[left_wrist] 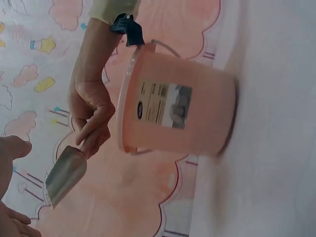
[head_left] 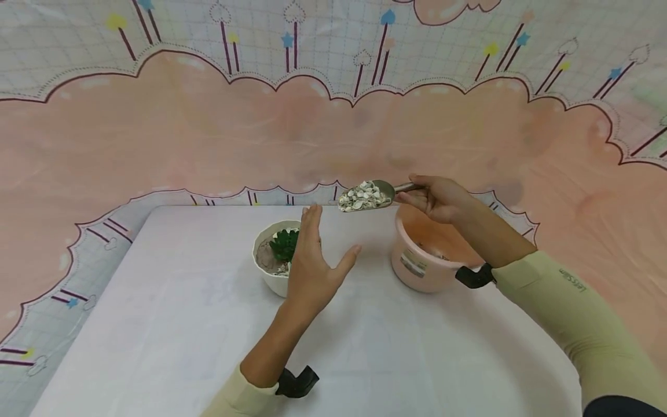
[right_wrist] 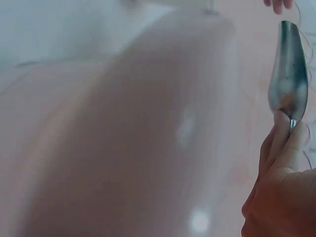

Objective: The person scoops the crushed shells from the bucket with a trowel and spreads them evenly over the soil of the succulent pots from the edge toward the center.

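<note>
My right hand (head_left: 440,198) grips the handle of a metal scoop (head_left: 384,189), held level above the table. Small whitish and grey stone chips (head_left: 363,197) fill the scoop's bowl. My left hand (head_left: 314,263) is raised, fingers straight and thumb spread, with nothing in it. Behind it stands a white scalloped flowerpot (head_left: 271,282), partly covered by the hand, holding a green succulent (head_left: 283,245) and greyish soil. The left wrist view shows the scoop (left_wrist: 66,173) from below, outside the rim of a pink bucket (left_wrist: 212,111). Only the scoop's underside (right_wrist: 289,66) shows in the right wrist view.
The pink bucket stands at the right, under my right forearm, with a few bits inside and a label (head_left: 413,264) on its wall. A white cloth (head_left: 172,324) covers the table. Behind hangs a patterned pink-and-white backdrop (head_left: 250,133).
</note>
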A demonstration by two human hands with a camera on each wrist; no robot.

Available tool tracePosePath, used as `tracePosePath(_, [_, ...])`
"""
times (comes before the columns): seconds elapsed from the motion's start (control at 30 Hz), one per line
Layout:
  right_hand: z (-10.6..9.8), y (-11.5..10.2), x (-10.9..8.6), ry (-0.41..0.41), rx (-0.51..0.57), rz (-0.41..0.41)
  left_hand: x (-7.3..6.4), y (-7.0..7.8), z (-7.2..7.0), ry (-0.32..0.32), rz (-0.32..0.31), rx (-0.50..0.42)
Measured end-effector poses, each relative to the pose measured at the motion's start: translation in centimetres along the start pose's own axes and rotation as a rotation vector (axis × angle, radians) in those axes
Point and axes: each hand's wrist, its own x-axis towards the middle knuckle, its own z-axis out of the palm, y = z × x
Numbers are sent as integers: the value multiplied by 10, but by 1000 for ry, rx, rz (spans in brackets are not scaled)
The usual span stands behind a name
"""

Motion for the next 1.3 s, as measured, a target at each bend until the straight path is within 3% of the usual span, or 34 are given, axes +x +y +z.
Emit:
tracePosePath(0.4, [29,32,38,77,-145,8,-10,-35,-37,42,-99,130])
tracePosePath(0.6, [36,40,49,134,-214,-22,-17,-49,-47,-14,-216,179])
tracePosePath(0.83, [46,45,53,120,-236,-22,-20,-61,-47,-63,-322,260])
tracePosePath(1.0, [49,48,54,119,-258,-20,-21,-66,-45,-53,-309,244])
tracePosePath(1.2, [51,50,56,125,-251,-25,-20,-74,-46,-43,-225,229])
tracePosePath(1.3, [52,50,57,130,-252,-41,-16,-81,-49,-68,-186,206])
